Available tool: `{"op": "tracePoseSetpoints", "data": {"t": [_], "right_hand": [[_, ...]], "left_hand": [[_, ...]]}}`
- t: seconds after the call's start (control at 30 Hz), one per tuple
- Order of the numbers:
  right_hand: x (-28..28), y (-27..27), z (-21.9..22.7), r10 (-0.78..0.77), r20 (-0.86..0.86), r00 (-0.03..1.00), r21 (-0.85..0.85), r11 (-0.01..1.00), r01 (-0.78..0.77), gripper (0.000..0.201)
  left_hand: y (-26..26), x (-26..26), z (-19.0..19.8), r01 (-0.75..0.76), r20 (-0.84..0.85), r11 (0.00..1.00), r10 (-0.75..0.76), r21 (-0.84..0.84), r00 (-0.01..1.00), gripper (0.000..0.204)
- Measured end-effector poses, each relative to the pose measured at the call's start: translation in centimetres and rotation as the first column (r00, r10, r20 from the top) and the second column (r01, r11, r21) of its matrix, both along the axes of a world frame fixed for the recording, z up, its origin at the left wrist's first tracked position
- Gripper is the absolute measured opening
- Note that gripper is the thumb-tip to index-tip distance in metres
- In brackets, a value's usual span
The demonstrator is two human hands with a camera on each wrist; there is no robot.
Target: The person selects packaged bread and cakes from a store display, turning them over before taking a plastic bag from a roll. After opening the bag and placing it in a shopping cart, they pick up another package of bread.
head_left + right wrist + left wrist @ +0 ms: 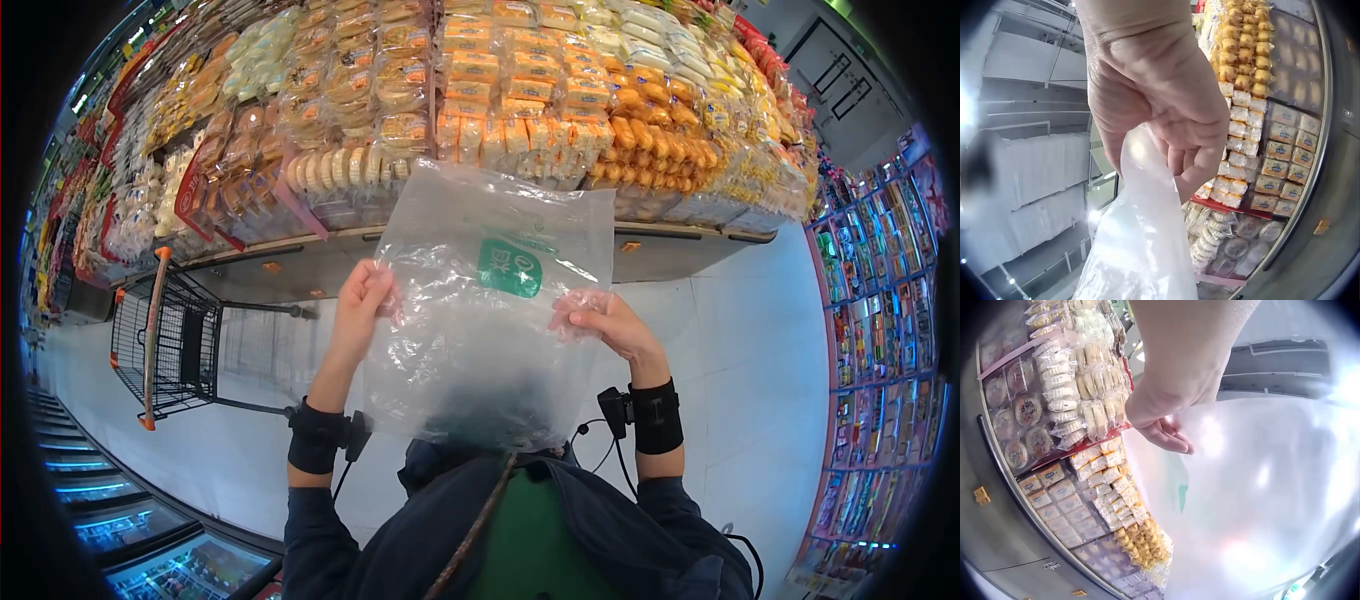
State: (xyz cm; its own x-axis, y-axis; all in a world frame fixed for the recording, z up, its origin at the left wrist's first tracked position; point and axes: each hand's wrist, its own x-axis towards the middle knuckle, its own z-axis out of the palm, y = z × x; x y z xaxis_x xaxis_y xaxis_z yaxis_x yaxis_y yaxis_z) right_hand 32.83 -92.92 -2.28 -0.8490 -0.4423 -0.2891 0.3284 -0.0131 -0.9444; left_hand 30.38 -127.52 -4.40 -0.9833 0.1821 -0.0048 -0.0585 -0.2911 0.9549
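A clear plastic bag (480, 300) with a green printed mark (509, 268) is held up in front of me, spread between both hands. My left hand (362, 300) pinches the bag's left edge, and in the left wrist view the left hand (1163, 415) has its fingers curled onto the bag (1260, 500). My right hand (605, 322) grips the right edge. In the right wrist view the right hand (1160, 119) has its fingers closed round a gathered part of the bag (1141, 250).
A long display counter (480, 90) piled with wrapped breads and pastries runs across in front. A black shopping cart (165, 345) with orange trim stands at left on the white floor. Shelves of packaged goods (880, 290) line the right aisle; a chiller case (130, 520) sits lower left.
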Motion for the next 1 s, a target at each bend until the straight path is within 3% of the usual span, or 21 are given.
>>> {"op": "tracePoseSetpoints", "data": {"t": [0.03,0.13,0.23,0.33,0.43,0.63,0.73,0.8,0.83,0.93,1.0], "right_hand": [[0.1,0.1,0.1,0.003,0.001,1.0,0.004,1.0,-0.003,0.035],[0.2,0.3,0.3,-0.067,0.006,0.998,-0.287,0.956,0.066,0.029],[-0.1,0.2,-0.1,-0.322,0.1,0.941,-0.394,0.856,0.335,0.029],[-0.4,0.6,-0.7,-0.4,0.175,0.9,-0.288,0.853,0.435,0.036],[-0.6,1.4,-2.0,-0.335,0.138,0.932,-0.229,0.905,0.36,0.045],[0.0,2.0,-3.4,-0.297,0.324,0.898,-0.203,0.906,0.372,0.047],[-0.1,1.2,-2.3,-0.261,0.398,0.879,0.022,0.961,0.275,0.041],[-0.3,1.2,-4.1,-0.274,0.296,0.915,0.017,0.959,0.282,0.034],[-0.5,1.2,-4.8,-0.278,0.242,0.93,0.014,0.959,0.283,0.032],[-0.4,1.5,-4.3,-0.354,0.18,0.918,-0.247,0.887,0.391,0.024],[-0.3,1.5,-3.9,-0.38,0.08,0.921,-0.355,0.853,0.383,0.023]], "left_hand": [[0.0,0.1,0.2,-0.03,-0.001,1.0,0.03,-0.007,1.0,0.008],[-0.2,0.2,0.3,-0.091,-0.004,0.996,0.091,-0.006,0.996,0.009],[-0.3,0.3,0.2,-0.103,0.016,0.995,0.103,0.006,0.995,0.01],[-0.2,0.6,0.5,-0.113,0.04,0.993,0.115,-0.036,0.993,0.013],[-0.6,0.6,0.1,-0.08,0.045,0.996,0.082,-0.051,0.996,0.017],[-1.2,0.7,-0.3,0.031,0.123,0.989,-0.013,-0.143,0.992,0.025],[-1.3,1.0,-0.2,0.114,0.166,0.984,-0.09,-0.14,0.982,0.026],[-1.5,1.0,-0.4,0.172,0.174,0.978,-0.15,-0.119,0.973,0.025],[-1.5,1.0,-0.4,0.139,0.151,0.982,-0.12,-0.124,0.981,0.025],[-1.3,1.2,0.1,0.046,0.094,0.993,-0.035,-0.109,0.995,0.023],[-1.3,1.3,0.6,0.004,0.074,0.998,0.001,-0.068,0.997,0.022]]}}
